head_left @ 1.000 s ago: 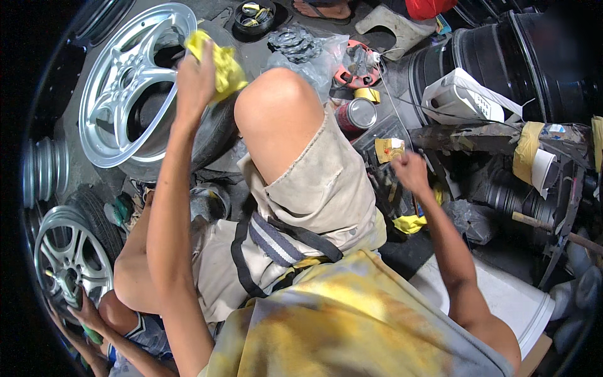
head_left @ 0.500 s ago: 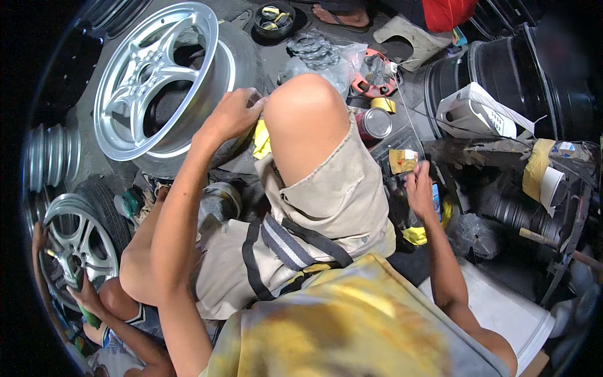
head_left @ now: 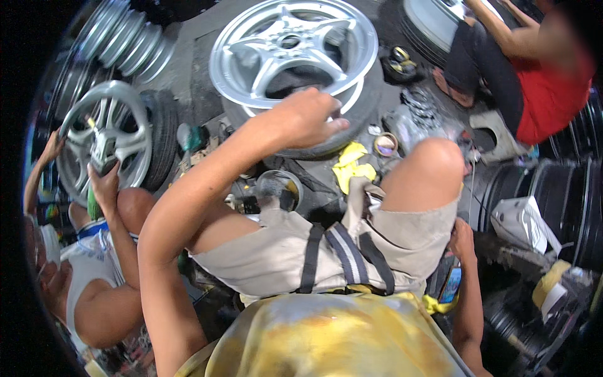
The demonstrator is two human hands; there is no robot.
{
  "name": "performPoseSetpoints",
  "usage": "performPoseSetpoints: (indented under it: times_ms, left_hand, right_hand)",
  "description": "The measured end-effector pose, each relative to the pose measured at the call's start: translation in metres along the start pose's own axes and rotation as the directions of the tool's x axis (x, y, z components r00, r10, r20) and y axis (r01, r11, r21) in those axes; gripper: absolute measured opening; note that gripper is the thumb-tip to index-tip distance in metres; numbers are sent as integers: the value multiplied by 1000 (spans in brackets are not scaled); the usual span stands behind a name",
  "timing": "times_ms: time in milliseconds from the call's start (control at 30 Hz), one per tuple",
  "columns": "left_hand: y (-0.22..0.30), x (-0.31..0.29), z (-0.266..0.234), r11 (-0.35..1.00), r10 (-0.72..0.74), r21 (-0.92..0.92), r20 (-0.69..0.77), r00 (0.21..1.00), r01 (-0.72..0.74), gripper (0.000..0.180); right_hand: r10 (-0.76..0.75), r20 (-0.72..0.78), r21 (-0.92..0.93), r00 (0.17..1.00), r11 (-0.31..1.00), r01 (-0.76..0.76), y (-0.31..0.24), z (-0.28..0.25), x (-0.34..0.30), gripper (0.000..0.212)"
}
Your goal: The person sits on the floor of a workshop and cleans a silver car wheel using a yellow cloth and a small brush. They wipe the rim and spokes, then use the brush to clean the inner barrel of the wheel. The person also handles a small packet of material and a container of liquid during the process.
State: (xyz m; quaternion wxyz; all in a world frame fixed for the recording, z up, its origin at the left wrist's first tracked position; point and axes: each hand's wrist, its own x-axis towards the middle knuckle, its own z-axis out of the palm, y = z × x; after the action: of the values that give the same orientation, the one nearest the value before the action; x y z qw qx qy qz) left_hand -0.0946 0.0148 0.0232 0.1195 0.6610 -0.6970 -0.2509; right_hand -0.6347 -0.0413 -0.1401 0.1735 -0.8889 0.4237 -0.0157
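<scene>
We have our left hand point(head_left: 311, 119) just on the near side of a silver wheel rim point(head_left: 303, 45), in front of its lower lip and over the side of a tyre point(head_left: 367, 107). The fingers curl and the thumb stands out. Their inner side is turned away, so we cannot tell whether something small sits in them, nor whether the hand touches the rim or hovers before it. The rim lies face up and tilted just beyond this hand, and seems to rest on the tyre. A crumpled yellow cloth point(head_left: 353, 169) lies near the hand, toward us and a little to its right, apart from the fingers.

Our right hand point(head_left: 463, 239) is low beside our right knee point(head_left: 433, 157), well apart from the rim. Its fingers look bent; whether they grip anything is hidden. A phone point(head_left: 450, 286) shows just on the near side of this hand.

We judge the step in hand to be left-handed work at the rim's near edge, with the right hand taking no part. A next move on the rim would call for settling the left fingers lightly on the metal and minding the tilt; one on the cloth, for a short reach back and a full grasp of its folds.
</scene>
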Motion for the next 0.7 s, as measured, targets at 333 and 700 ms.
performPoseSetpoints:
  times_ms: [333, 700]
  left_hand:
    - [27, -50, 10, 974, 99, -197, -72, 992, -111, 32]
    - [-43, -99, 13, 933, -80, -357, -315, 946, -39, 21]
  right_hand:
    - [-193, -379, -69, 905, 981, 180, -121, -178, 160, 10]
    - [-324, 17, 508, 946, 818, 270, -342, -162, 293, 6]
